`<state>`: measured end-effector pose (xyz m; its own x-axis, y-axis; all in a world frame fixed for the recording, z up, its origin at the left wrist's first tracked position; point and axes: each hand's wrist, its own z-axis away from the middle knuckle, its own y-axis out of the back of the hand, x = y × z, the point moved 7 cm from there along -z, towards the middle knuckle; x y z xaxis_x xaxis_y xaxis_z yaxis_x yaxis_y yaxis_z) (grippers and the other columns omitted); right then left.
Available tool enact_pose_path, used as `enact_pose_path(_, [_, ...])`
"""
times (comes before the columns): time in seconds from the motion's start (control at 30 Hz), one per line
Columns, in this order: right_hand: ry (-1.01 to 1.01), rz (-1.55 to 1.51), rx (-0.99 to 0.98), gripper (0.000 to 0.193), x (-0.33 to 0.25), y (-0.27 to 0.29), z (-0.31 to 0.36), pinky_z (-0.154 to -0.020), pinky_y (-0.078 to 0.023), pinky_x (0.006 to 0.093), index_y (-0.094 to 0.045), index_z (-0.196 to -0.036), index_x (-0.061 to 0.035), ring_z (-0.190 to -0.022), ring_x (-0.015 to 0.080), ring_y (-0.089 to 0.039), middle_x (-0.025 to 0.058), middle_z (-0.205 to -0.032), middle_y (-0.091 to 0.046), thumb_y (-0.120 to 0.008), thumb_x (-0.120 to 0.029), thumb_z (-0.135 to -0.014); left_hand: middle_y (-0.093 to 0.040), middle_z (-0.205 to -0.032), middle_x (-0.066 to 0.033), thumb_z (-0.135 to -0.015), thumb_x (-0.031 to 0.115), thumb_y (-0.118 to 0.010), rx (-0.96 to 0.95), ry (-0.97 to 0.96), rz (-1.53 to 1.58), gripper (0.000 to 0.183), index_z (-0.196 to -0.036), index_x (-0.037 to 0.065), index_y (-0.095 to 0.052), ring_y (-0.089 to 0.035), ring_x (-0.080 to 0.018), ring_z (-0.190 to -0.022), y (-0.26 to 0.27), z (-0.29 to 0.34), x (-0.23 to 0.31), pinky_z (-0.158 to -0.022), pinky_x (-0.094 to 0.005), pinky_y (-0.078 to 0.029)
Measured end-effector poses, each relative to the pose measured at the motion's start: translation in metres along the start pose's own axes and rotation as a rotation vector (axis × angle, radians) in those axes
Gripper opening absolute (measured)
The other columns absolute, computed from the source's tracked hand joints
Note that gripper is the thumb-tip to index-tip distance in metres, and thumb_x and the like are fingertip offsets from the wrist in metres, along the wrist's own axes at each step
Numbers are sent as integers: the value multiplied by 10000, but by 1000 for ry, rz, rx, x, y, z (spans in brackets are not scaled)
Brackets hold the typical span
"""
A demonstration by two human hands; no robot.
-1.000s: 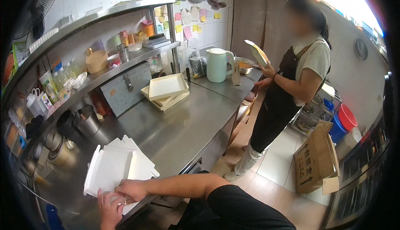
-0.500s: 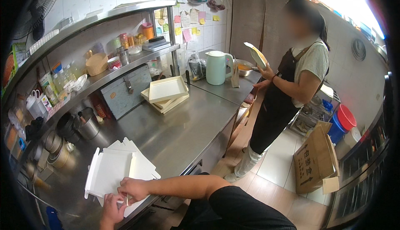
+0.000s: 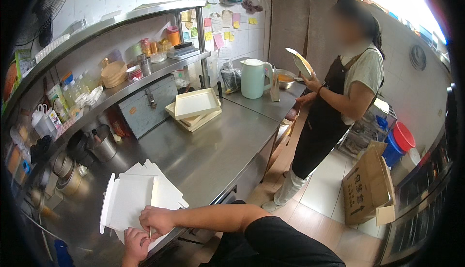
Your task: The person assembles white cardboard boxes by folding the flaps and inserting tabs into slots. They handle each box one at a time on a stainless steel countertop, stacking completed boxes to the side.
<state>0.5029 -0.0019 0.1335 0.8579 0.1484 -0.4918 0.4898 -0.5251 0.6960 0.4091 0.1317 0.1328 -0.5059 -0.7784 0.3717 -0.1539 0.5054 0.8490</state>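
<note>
A person bends both hands to a white box at the front edge of a steel tabletop, close to its near end. The left hand is nearly closed, thumb and fingers pinching the card at the box's near corner; the right hand, fingers bent down and drawn together, grips the same corner just beside it, its fingertips partly hidden. The box looks only part-folded: walls appear raised along its left and right sides, while the tabbed flap at its far end spreads out and the corner under the hands seems not yet set. White card lies flat to its right, though whether it belongs to the box or to a separate sheet cannot be told. Well apart, toward the back edge, cream trays sit stacked with walls up, the top one askew; these look finished. A grey case stands behind them along the back edge, below a shelf crowded with bottles and cups. At the tabletop's far end, a pale green jug stands near a metal bowl, with a co-worker beside them holding up a pack.
</note>
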Motion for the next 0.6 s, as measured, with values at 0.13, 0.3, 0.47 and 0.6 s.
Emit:
enact_pose_path(0.13, [-33, 33, -42, 478, 1, -4, 3, -956, -429, 451, -671, -903, -135, -1062, 309, -625, 54, -982, -673, -975, -427, -679, -656, -1050, -135, -765, 162, -829, -182, 45, 127, 240, -914, 101, -650, -608, -381, -1001, 2, -15, -6, -908, -480, -447])
enact_pose_path(0.3, [-29, 75, -68, 522, 2, -7, -2, -953, -422, 462, -657, -947, -128, -1086, 326, -606, 75, -1012, -671, -959, -461, -684, -632, -1013, -138, -755, 162, -827, -56, 46, 104, 286, -922, 97, -604, -605, -364, -958, 9, -15, 4, -904, -465, -456])
enact_pose_path(0.47, [-10, 65, -10, 493, 1, -4, 0, -954, -419, 465, -679, -925, -128, -1076, 328, -598, 77, -1005, -671, -954, -462, -688, -626, -1001, -141, -757, 161, -830, -27, 12, 60, 278, -931, 91, -626, -608, -378, -985, 4, -10, 0, -916, -483, -458])
enact_pose_path(0.6, [47, 58, 15, 399, -4, -3, 2, -958, -423, 453, -742, -865, -153, -1059, 309, -609, 43, -940, -688, -981, -403, -664, -647, -987, -128, -738, 152, -860, 72, 23, 104, 283, -943, 91, -675, -615, -373, -995, 4, 2, -3, -923, -487, -474])
